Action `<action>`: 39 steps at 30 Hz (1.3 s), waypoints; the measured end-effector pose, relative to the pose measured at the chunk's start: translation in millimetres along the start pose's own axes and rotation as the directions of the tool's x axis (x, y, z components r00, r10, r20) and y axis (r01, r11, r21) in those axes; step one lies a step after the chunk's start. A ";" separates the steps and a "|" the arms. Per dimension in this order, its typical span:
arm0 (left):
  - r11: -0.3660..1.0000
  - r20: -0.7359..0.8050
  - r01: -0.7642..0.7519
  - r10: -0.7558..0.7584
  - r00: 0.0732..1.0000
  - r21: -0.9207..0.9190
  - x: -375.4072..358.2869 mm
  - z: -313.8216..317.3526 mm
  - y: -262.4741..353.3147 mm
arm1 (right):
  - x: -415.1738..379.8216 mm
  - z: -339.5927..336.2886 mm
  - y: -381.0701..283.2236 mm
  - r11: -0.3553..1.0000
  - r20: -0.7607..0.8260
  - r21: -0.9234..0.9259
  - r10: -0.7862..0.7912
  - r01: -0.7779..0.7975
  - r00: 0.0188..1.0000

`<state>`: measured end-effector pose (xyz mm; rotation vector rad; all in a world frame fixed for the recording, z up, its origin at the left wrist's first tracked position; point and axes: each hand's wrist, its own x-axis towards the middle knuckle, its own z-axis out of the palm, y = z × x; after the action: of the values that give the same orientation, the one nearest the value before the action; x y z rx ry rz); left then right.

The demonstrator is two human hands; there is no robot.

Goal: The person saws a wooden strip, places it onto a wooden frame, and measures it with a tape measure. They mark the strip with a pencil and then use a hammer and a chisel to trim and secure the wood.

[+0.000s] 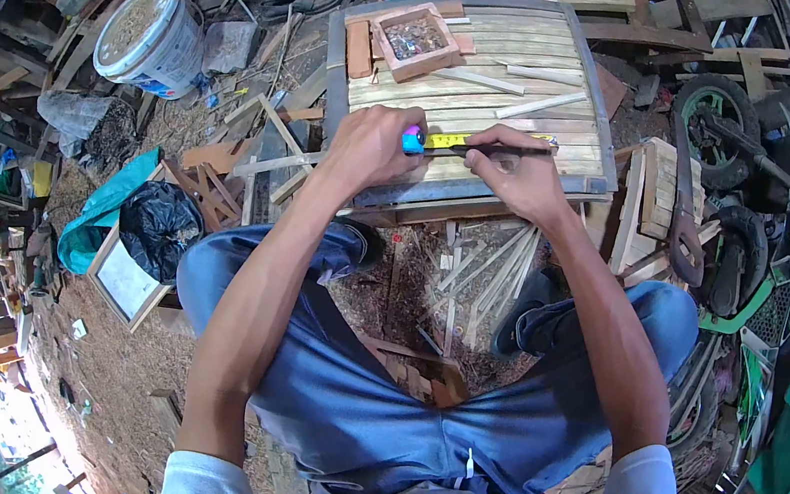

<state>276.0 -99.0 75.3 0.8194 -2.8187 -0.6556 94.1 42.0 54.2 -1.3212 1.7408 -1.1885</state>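
My left hand (371,146) is closed around a blue and pink tape measure (413,139) at the near edge of the slatted wooden work surface (376,93). The yellow blade (446,140) is drawn out to the right over the slats. My right hand (519,171) pinches a dark, thin marking tool (519,151), which lies across the blade's right part. The fingers of my right hand are at the blade and the slat under it. Loose thin strips (541,104) lie just beyond my hands.
A wooden box of small metal pieces (402,64) stands on the surface's far left. White buckets (131,38) are at the left and back. A handsaw (686,227) leans at the right near a green motorbike frame (751,297). Wood offcuts (514,264) lie between my feet.
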 end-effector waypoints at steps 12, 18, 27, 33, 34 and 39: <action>1.000 -0.001 0.008 -0.008 1.000 -0.011 1.3 2.7 -2.4 | 0.5 0.3 -4.2 0.971 0.025 -0.161 -0.173 0.174 0.985; 1.000 -0.009 -0.003 0.003 1.000 -0.008 0.7 2.1 -1.8 | 3.1 2.5 -0.6 0.980 0.015 -0.145 -0.137 0.138 0.990; 1.000 -0.010 -0.005 0.005 1.000 -0.008 0.4 3.0 -3.2 | 5.6 3.0 1.9 0.981 0.025 -0.134 -0.139 0.141 0.990; 1.000 0.008 0.019 -0.019 1.000 -0.020 1.0 1.4 -0.8 | 5.2 2.7 0.8 0.979 0.033 -0.153 -0.130 0.133 0.991; 1.000 0.006 0.019 -0.019 1.000 -0.018 0.8 1.0 -0.3 | 5.2 3.3 1.5 0.982 0.023 -0.132 -0.134 0.135 0.991; 1.000 -0.002 0.016 -0.016 1.000 -0.004 0.7 2.2 -1.2 | 6.3 1.8 1.2 0.973 0.054 -0.187 -0.130 0.138 0.990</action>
<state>275.5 -99.5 72.8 0.8421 -2.8110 -0.6616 93.5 35.6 52.7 -1.5874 1.7946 -1.0798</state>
